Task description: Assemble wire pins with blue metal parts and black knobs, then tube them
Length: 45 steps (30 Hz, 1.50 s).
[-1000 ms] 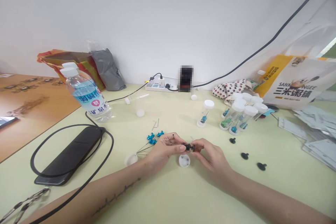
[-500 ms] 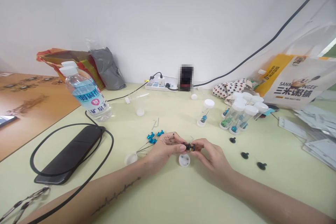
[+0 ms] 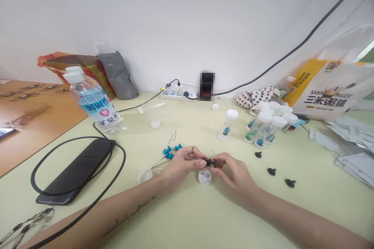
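Note:
Between my two hands is a small black spool-like part (image 3: 209, 162), pinched at its left side by my left hand (image 3: 184, 165) and at its right end by my right hand (image 3: 233, 169). Thin metal rods (image 3: 187, 155) stick out by the left fingers. Just below the part, a round white cap (image 3: 204, 177) with small dark bits in it lies on the table. Several blue metal parts (image 3: 168, 155) sit beside my left hand. Behind my left wrist is another white cap (image 3: 145, 176), with thin rods leaning on it.
Clear tubes with white caps (image 3: 264, 118) stand at the right, near one lone tube (image 3: 228, 124). Three black knobs (image 3: 272, 171) lie before them. At the left are water bottles (image 3: 99, 105) and a black power bank (image 3: 76, 173) with a looped cable. A power strip (image 3: 178, 94) lies by the wall.
Both hands keep their hold on the black part, which seems turned very slightly. The whole view has shifted a little; nothing else has moved.

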Motion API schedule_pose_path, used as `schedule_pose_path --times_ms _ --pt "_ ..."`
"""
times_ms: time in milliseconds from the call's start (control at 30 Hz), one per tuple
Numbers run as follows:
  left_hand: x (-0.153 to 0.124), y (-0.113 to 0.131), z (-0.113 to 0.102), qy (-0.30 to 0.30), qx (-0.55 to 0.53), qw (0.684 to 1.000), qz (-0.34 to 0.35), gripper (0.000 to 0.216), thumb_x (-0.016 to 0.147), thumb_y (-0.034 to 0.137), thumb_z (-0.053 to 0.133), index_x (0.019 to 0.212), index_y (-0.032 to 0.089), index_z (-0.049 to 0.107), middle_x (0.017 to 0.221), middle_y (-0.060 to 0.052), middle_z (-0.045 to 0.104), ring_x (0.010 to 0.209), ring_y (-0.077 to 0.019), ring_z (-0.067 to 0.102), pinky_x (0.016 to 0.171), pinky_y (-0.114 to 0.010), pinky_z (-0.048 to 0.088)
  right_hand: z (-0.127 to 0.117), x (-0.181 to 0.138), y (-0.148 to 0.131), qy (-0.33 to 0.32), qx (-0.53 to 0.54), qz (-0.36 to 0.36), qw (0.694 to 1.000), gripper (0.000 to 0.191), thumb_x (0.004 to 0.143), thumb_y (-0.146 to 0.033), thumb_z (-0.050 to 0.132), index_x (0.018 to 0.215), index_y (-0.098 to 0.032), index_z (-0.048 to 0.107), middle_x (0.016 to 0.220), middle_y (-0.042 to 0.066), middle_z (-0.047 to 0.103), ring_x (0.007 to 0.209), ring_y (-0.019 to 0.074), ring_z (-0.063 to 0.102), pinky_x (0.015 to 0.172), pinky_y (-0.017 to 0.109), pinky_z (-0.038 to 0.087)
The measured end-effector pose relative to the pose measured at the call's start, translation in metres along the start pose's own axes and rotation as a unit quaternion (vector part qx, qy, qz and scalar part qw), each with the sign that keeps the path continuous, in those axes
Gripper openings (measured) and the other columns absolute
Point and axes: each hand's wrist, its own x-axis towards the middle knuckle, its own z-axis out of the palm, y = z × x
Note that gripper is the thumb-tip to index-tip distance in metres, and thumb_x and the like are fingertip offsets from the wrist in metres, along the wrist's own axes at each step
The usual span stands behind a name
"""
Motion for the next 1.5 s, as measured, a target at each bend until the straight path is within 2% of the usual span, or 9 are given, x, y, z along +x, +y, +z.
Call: schedule_pose_path --times_ms 167,433,600,833,1067,1233,1500 --pt "0.0004 0.0006 0.0000 0.001 -0.004 1.000 0.002 0.016 0.070 0.019 0.075 0.079 0.012 0.063 0.076 -0.004 0.069 0.071 -0.0147 0.065 0.075 -0.028 0.049 0.0003 -0.0003 -0.0003 0.007 0.001 0.008 1.000 0.023 0.091 -0.033 0.052 0.110 -0.022 0.046 0.088 0.003 0.062 0.076 0.0141 0.060 0.067 0.025 0.049" --pt "0.0003 -0.0005 0.0001 -0.002 -0.008 1.000 0.005 0.014 0.071 0.017 0.075 0.078 0.012 0.063 0.074 -0.004 0.069 0.068 -0.0130 0.063 0.072 -0.026 0.048 -0.0005 0.0006 -0.0008 0.000 -0.004 -0.007 1.000 0.011 0.092 -0.030 0.048 0.101 -0.022 0.050 0.085 0.001 0.060 0.072 0.0124 0.059 0.063 0.023 0.048" --pt "0.0007 -0.0001 0.0002 -0.005 -0.005 1.000 0.007 0.014 0.072 0.018 0.074 0.078 0.012 0.063 0.074 -0.005 0.069 0.068 -0.0137 0.063 0.072 -0.027 0.048 0.0001 -0.0005 -0.0020 0.006 -0.006 0.023 1.000 0.020 0.091 -0.030 0.051 0.108 -0.021 0.047 0.085 0.002 0.061 0.073 0.0131 0.060 0.065 0.023 0.048" --pt "0.0002 -0.0001 0.0000 -0.008 -0.006 1.000 0.010 0.013 0.072 0.017 0.074 0.078 0.012 0.063 0.074 -0.004 0.069 0.067 -0.0131 0.063 0.071 -0.026 0.048 -0.0008 -0.0009 -0.0013 0.001 -0.003 -0.001 1.000 0.011 0.092 -0.028 0.049 0.101 -0.022 0.049 0.085 0.001 0.060 0.071 0.0114 0.058 0.062 0.022 0.045" --pt "0.0011 -0.0008 -0.0005 -0.011 -0.006 1.000 0.009 0.014 0.072 0.017 0.074 0.079 0.012 0.063 0.076 -0.005 0.068 0.068 -0.0135 0.063 0.071 -0.027 0.047 -0.0003 -0.0008 -0.0014 0.014 0.008 0.006 1.000 0.018 0.091 -0.029 0.052 0.108 -0.023 0.048 0.084 -0.001 0.060 0.071 0.0109 0.057 0.064 0.021 0.046" --pt "0.0009 -0.0004 -0.0005 -0.007 -0.007 1.000 0.007 0.015 0.071 0.017 0.075 0.078 0.012 0.063 0.073 -0.004 0.068 0.067 -0.0128 0.062 0.071 -0.026 0.047 -0.0010 -0.0007 -0.0024 0.004 0.007 -0.005 1.000 0.011 0.093 -0.027 0.049 0.103 -0.023 0.049 0.086 -0.001 0.059 0.071 0.0100 0.056 0.063 0.020 0.044" --pt "0.0004 -0.0003 0.0003 -0.009 0.003 1.000 0.001 0.015 0.071 0.018 0.075 0.078 0.012 0.063 0.072 -0.005 0.068 0.068 -0.0140 0.063 0.070 -0.026 0.047 -0.0029 0.0009 -0.0051 -0.014 0.029 0.020 0.999 0.010 0.094 -0.030 0.048 0.094 -0.020 0.051 0.080 -0.002 0.059 0.068 0.0090 0.053 0.062 0.019 0.039"
